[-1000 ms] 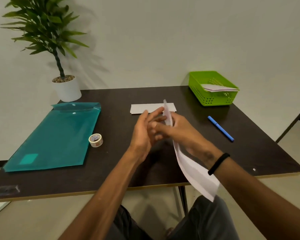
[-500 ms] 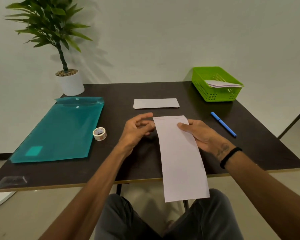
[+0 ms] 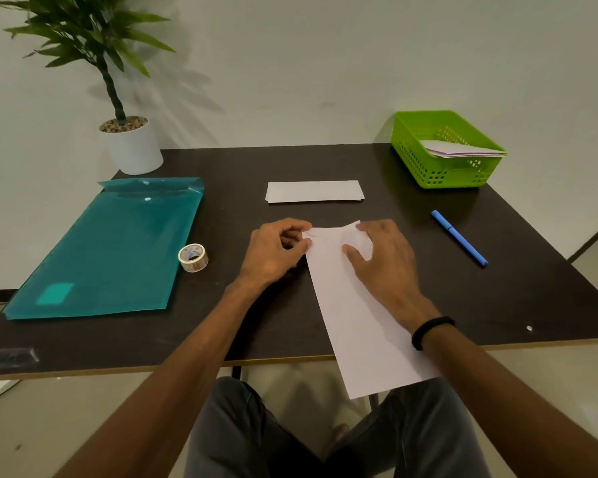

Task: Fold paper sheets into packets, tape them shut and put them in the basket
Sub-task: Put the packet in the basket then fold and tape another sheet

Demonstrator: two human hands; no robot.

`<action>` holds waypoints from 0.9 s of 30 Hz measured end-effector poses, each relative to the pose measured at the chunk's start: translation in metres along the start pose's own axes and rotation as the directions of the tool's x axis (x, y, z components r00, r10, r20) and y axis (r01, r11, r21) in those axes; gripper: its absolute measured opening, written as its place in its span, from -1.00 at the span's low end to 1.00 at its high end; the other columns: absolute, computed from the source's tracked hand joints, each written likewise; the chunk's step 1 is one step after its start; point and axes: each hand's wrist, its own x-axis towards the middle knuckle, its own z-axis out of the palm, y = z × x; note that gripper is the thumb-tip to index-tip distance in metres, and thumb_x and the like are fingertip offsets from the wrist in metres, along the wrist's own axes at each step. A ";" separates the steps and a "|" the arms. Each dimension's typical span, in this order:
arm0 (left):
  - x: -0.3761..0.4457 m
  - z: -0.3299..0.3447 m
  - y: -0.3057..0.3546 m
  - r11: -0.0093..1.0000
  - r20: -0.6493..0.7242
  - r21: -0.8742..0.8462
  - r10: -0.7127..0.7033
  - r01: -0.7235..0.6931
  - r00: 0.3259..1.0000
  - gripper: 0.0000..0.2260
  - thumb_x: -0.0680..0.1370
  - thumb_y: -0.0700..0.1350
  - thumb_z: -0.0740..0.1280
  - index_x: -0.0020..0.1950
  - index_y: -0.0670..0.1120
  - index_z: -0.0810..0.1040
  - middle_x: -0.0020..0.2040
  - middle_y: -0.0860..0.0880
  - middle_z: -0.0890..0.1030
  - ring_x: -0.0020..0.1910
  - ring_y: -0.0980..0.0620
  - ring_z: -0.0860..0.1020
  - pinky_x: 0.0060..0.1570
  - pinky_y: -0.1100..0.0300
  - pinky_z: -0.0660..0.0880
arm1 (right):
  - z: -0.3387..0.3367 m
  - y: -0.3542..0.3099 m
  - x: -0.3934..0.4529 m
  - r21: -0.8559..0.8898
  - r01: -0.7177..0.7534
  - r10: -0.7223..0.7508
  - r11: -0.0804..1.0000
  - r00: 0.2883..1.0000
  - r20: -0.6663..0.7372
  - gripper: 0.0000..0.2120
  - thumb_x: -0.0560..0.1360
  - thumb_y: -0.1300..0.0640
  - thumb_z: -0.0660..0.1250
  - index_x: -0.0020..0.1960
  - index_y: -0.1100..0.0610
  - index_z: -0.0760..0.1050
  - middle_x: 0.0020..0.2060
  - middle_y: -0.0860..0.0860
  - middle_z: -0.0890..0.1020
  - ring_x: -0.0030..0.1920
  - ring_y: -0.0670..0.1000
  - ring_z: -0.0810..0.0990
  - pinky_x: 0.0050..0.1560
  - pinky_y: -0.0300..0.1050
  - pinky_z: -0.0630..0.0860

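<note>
Flattened now, paper strip [image 3: 359, 326] under both hands (far corners hidden).

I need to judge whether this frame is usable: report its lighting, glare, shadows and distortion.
Head view: soft, dim, even light; bright glare spots on the teal folder near its flap; the plant throws a faint feathery shadow on the wall; wide-angle bending splays the table edges; both hands and the paper strip look sharp.
</note>
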 end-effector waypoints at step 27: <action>0.028 -0.001 -0.014 0.875 0.031 0.458 0.162 -0.159 0.986 -0.95 0.67 -0.03 0.30 0.09 0.04 0.55 0.00 0.13 0.57 -0.08 0.13 0.54 0.04 0.06 0.60 | -0.002 -0.014 -0.007 -0.128 0.169 -0.141 0.977 0.969 0.202 -0.65 0.71 0.02 0.20 0.42 0.13 0.50 0.36 0.06 0.56 0.35 0.04 0.50 0.41 -0.07 0.39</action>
